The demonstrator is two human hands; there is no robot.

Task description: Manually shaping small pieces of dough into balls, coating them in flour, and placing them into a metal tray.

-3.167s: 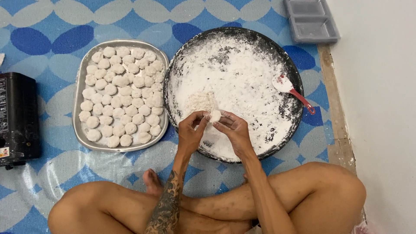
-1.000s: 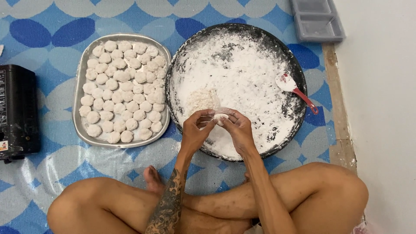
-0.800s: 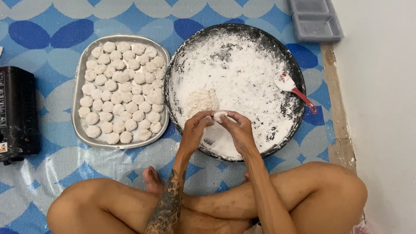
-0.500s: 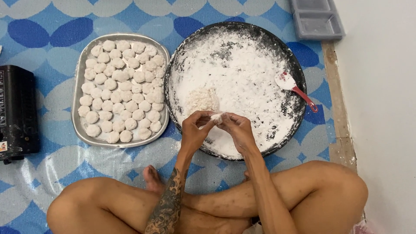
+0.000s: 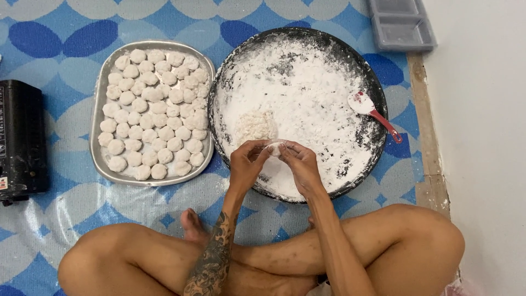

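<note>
Dough piece (image 5: 274,148): small, white, floury, pinched between hands.

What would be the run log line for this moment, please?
hands: left hand and right hand pinch dough piece | over: floured pan | beside: tray of balls | spoon in pan

Two trays, two hands, dozens of dough balls on the floor mat

One round dark pan (image 5: 378,93) of white flour, one oblong metal tray (image 5: 98,109) carrying roughly forty-five dough balls (image 5: 156,109), one red-handled spoon (image 5: 375,112), one grey compartment box (image 5: 400,24), one black appliance (image 5: 22,142); left hand (image 5: 246,164) and right hand (image 5: 298,164) share one dough piece (image 5: 274,148).
</note>
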